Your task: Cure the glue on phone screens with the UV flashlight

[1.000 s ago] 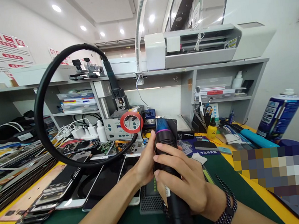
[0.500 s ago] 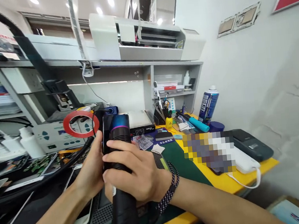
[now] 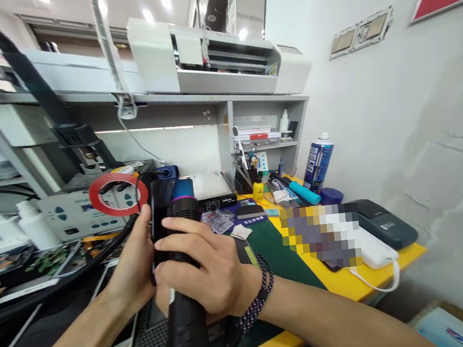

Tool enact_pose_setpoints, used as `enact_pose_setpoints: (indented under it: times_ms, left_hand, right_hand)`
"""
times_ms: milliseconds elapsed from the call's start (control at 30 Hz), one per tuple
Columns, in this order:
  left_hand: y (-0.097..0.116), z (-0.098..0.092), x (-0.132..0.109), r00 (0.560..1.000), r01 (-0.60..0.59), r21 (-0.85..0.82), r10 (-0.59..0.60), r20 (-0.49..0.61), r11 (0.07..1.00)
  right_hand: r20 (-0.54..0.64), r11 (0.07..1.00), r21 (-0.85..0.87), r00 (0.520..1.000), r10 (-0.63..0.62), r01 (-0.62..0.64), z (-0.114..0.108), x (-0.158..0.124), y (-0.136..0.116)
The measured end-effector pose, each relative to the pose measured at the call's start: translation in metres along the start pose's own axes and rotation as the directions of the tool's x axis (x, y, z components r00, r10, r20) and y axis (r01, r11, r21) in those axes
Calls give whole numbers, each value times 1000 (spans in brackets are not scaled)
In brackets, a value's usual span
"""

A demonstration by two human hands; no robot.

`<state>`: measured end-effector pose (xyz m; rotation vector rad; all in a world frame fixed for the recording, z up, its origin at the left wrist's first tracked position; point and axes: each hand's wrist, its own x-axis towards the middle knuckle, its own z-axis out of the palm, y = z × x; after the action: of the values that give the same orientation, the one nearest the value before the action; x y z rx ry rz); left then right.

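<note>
My right hand (image 3: 207, 263) is wrapped round a black flashlight (image 3: 183, 208), with blue at its head and a thin purple ring below it. The flashlight's handle runs down toward the bottom of the view. Beside it, my left hand (image 3: 135, 259) grips a dark phone (image 3: 153, 205), seen almost edge-on and upright. The flashlight's head is close in front of the phone; whether they touch I cannot tell. The phone's face is largely hidden by the flashlight and my right fingers. Under both hands lies a grey perforated pad (image 3: 146, 334) on the green mat (image 3: 278, 259).
A red tape roll (image 3: 95, 200) hangs by a control box at left. Phone boards (image 3: 53, 259) and a black hose (image 3: 87, 266) lie left. A yellow bottle (image 3: 258, 190), blue spray can (image 3: 319, 159) and white cabled device (image 3: 373, 250) stand or lie right. A printer (image 3: 226, 78) tops the shelf.
The whole view has shifted slightly, so the bench appears a little farther left. Both hands keep their grips, and the flashlight stays beside the phone.
</note>
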<state>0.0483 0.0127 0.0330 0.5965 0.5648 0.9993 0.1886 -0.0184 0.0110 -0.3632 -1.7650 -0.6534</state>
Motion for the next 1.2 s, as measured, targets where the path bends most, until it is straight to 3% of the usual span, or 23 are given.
enact_pose_setpoints:
  times_ms: [100,233,333,600,933,1100,1200]
  left_hand:
    - [-2,0,-1,993,81,38,-77,-94,996]
    - [-3,-8,2,999,-45,49,45,9,998]
    - [-3,-14,4,992,-125,72,123,28,990]
    - [-5,-18,4,998,-24,113,19,52,993]
    - [-4,-16,4,994,-71,95,62,95,993]
    - [4,-8,-1,985,117,97,-128,119,988]
    - [8,-7,-1,978,129,126,-148,149,984]
  right_hand:
    - [-24,997,71,1000,8,-6,0,1,-1]
    - [-18,993,111,998,52,-50,1,2,-3]
    - [-14,989,122,996,83,-81,-1,4,-4]
    - [-15,988,102,993,120,-118,-1,5,-7]
    - [20,989,128,997,76,-78,0,2,-6]
    - [78,978,205,997,11,-27,1,-5,-9]
    - [95,973,231,995,-6,-17,0,-4,-14]
